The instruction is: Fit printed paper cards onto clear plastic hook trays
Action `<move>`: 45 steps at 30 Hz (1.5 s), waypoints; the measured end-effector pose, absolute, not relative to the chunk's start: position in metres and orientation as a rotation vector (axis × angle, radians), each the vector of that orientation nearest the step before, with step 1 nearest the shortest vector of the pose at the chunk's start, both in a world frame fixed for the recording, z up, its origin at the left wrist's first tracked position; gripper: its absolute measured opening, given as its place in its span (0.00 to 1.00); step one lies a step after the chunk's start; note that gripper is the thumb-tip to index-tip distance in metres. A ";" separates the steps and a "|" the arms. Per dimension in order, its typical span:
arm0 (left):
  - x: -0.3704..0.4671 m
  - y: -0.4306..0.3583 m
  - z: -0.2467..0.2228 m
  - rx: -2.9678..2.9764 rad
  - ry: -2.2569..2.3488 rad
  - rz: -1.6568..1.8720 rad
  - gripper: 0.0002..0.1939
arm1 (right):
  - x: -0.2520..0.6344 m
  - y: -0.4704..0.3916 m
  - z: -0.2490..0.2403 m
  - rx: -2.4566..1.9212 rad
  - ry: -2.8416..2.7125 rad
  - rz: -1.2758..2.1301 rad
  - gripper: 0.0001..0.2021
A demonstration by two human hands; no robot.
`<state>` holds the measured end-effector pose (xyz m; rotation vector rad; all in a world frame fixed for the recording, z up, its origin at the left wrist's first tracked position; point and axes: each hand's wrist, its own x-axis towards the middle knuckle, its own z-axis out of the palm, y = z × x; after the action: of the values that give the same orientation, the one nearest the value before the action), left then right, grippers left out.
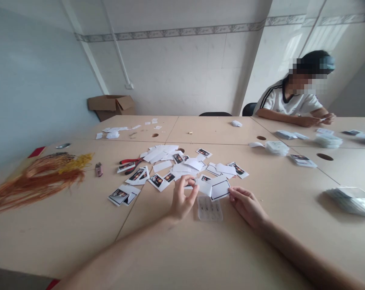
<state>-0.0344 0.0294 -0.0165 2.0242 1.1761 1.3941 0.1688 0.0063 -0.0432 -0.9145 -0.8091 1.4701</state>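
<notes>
My right hand (245, 203) pinches the right edge of a white card (220, 189) with a black border, held up above the table. My left hand (184, 199) has thumb and forefinger closed on a white paper slip (204, 187) that meets the card's left side; whether the two are joined I cannot tell. Below them lies a clear plastic case (210, 209) with small dark items inside. Just beyond my hands spreads a loose heap of white slips (162, 153) and printed photo cards (157, 181).
Red-handled pliers (136, 162) lie by the heap, with orange strands (40, 181) and yellow strands (76, 162) farther left. Stacks of clear sleeves (353, 200) stand at the right. A co-worker (291, 96) sits across the table (79, 237). A cardboard box (109, 105) stands behind.
</notes>
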 end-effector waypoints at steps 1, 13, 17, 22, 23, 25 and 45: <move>-0.035 0.029 -0.016 2.021 1.171 1.397 0.11 | 0.168 0.006 -0.043 -0.919 -0.808 1.464 0.10; -0.033 0.029 -0.017 2.008 1.159 1.390 0.10 | 0.171 0.010 -0.048 -0.874 -0.743 1.489 0.08; -0.032 0.028 -0.015 2.008 1.178 1.383 0.10 | 0.171 0.011 -0.048 -0.858 -0.725 1.499 0.08; -0.033 0.028 -0.014 2.052 1.171 1.373 0.10 | 0.171 0.012 -0.048 -0.833 -0.690 1.519 0.08; -0.033 0.028 -0.014 2.059 1.166 1.374 0.10 | 0.171 0.012 -0.048 -0.827 -0.679 1.521 0.08; -0.032 0.028 -0.015 2.071 1.160 1.375 0.10 | 0.171 0.011 -0.047 -0.816 -0.653 1.526 0.08; -0.031 0.028 -0.017 2.089 1.139 1.368 0.10 | 0.169 0.012 -0.050 -0.684 -0.469 1.574 0.08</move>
<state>-0.0309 0.0279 -0.0168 2.0895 1.1395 1.3684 0.1693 0.0118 -0.0503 -0.6835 -0.4695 1.5739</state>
